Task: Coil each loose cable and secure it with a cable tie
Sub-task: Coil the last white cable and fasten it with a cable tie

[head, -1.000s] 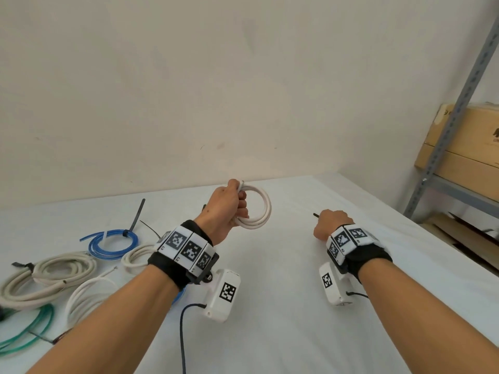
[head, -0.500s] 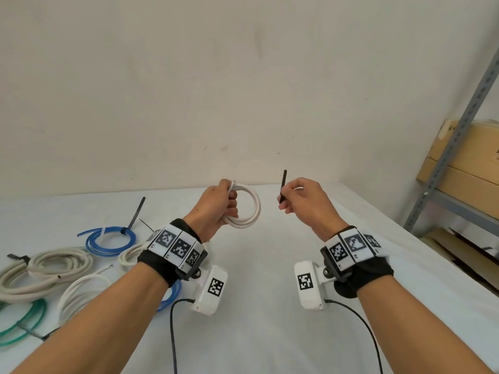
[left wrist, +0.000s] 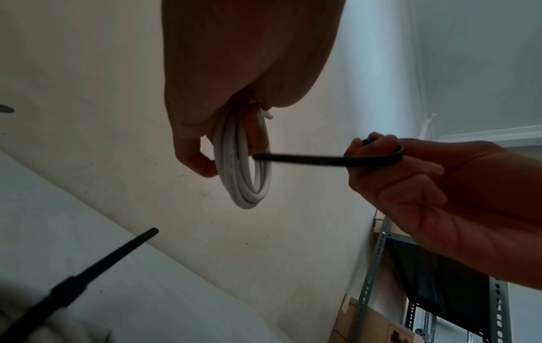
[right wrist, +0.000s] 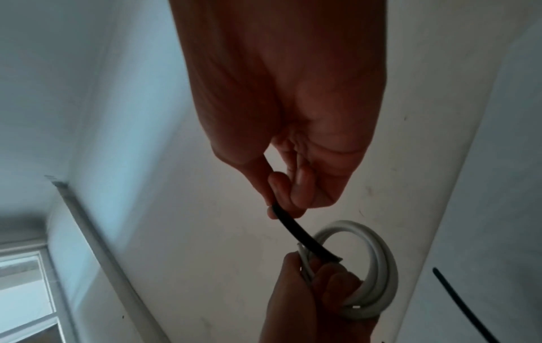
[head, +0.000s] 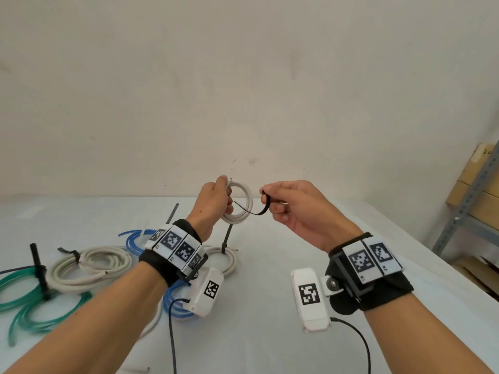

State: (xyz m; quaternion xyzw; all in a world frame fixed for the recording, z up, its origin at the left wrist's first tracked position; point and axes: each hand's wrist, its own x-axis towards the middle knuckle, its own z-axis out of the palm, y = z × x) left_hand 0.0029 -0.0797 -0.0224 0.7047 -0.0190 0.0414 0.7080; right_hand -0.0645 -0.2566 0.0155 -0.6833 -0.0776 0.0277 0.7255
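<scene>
2 hands work above the table (head: 256,306): the left hand (head: 214,205) grips the white cable coil (head: 244,201) at its gathered side, and the right hand (head: 294,209) pinches the black cable tie (head: 259,210), tip entering the loop. Coil appears light and springy, tie thin and flexible; hold should stay where turns bunch.

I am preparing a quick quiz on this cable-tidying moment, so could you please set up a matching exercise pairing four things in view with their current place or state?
Things:
1. white cable coil
2. black cable tie
3. green tubing
4. cardboard boxes

Places or states:
A. on the metal shelf at the right
B. gripped in the left hand, lifted off the table
C. lying on the table at the far left, a black tie around it
D. pinched in the right hand, its tip pointing into the coil

Pairs: 1-B, 2-D, 3-C, 4-A
</scene>
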